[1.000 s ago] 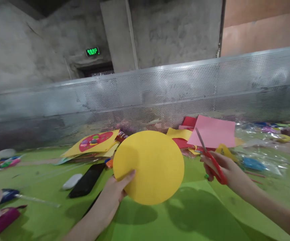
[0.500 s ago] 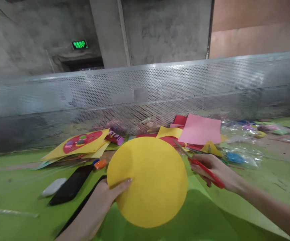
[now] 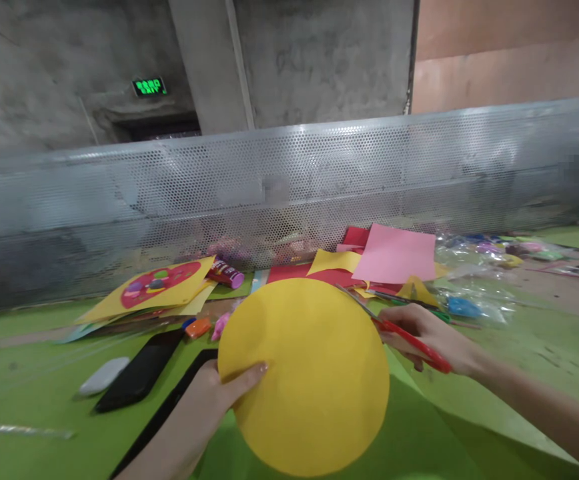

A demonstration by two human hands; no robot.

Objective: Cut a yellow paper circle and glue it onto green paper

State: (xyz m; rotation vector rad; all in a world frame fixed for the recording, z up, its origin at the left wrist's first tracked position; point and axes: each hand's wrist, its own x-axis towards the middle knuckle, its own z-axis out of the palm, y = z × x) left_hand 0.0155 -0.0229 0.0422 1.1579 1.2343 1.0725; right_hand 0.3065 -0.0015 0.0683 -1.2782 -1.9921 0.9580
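Observation:
A yellow paper circle (image 3: 314, 380) is held up over the table by my left hand (image 3: 229, 393), its thumb lying on the front face at the left edge and the other fingers hidden behind. My right hand (image 3: 427, 333) is closed around red-handled scissors (image 3: 414, 343). Their metal blades point up and left, lying at the circle's upper right edge. Whether the blades touch the paper I cannot tell. Below the circle lies a green paper sheet (image 3: 419, 433) on the green tabletop.
Behind, coloured papers with a pink sheet (image 3: 397, 253) lie before a perforated metal panel (image 3: 319, 167). Clear plastic packets (image 3: 484, 300) are at right. To the left are a black phone (image 3: 142, 370), a white case (image 3: 104, 375), a glue stick (image 3: 227, 272) and a yellow card with a red heart (image 3: 154, 283).
The yellow circle has come slightly lower and to the right, closer to the scissors. The scissor blades now lie against its upper right outline. The view has shifted a little.

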